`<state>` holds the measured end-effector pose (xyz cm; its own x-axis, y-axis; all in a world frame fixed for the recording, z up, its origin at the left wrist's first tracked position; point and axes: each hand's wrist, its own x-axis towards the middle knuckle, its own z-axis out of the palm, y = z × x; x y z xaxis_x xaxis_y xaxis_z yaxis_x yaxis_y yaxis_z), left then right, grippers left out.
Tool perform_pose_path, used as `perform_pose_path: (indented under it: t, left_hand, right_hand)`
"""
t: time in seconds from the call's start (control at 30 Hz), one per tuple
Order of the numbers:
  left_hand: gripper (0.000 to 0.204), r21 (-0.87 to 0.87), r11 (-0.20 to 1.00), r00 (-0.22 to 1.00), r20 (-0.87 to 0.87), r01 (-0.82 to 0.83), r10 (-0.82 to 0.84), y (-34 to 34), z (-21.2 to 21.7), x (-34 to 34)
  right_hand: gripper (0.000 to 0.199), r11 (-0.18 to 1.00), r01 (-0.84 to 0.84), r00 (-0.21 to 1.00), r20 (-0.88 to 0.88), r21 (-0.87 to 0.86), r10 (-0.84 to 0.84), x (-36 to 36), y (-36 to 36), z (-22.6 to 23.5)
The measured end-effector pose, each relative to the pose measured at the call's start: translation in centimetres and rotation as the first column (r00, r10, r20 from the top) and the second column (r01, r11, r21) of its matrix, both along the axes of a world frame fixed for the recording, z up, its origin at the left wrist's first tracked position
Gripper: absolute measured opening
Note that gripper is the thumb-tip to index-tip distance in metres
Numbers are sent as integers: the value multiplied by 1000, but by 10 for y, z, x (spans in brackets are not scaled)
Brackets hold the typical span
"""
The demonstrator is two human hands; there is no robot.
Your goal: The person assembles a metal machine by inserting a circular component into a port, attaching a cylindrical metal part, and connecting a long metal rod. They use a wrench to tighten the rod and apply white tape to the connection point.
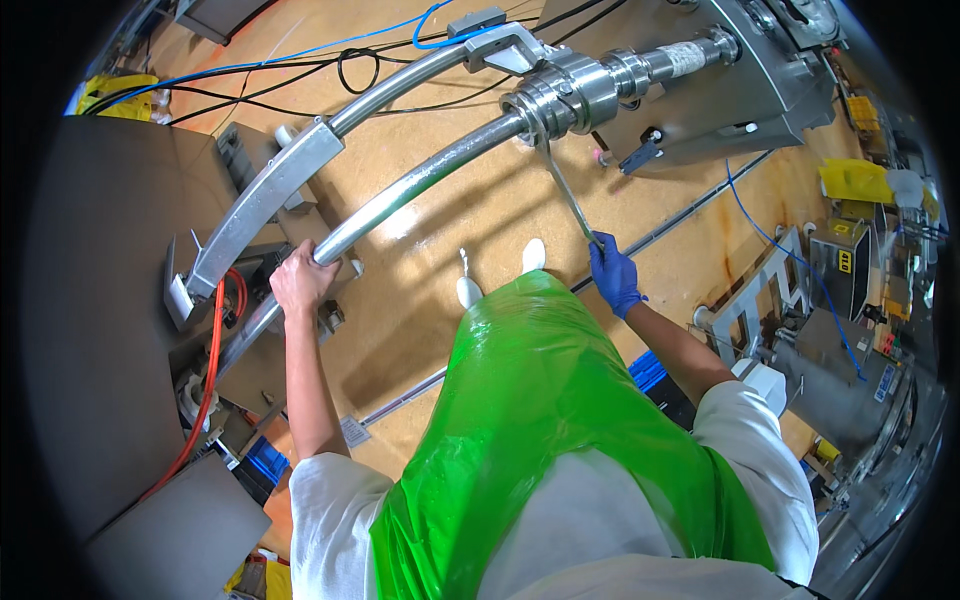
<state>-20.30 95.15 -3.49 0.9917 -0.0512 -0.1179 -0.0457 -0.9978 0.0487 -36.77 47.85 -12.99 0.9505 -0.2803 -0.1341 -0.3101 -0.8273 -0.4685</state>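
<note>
Left hand (300, 277) grips the steel pipe (420, 185); gloved right hand (614, 277) holds a wrench (566, 190) at its coupling.

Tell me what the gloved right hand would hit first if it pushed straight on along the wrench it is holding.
Most likely the steel pipe coupling. The right hand grips a long wrench whose far end already sits at that coupling, though depth is hard to judge through the fisheye.
</note>
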Motion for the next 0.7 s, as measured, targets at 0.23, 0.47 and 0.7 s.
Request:
perform_pose_path:
  t: [0.23,0.47,0.7]
  left_hand:
    - [33,-8,1000,1000,-4,13,-13,2,2,-4]
    - [46,-5,1000,988,-153,-15,14,1,10,-3]
    - [71,-797,582,932,-69,164,-356,-153,47,-19]
  right_hand:
    - [24,999,-26,995,96,-39,30,-5,-3,-14]
    - [19,998,-61,994,87,-11,61,-1,-18,4]
    - [24,810,-185,981,155,556,118,2,-51,111]
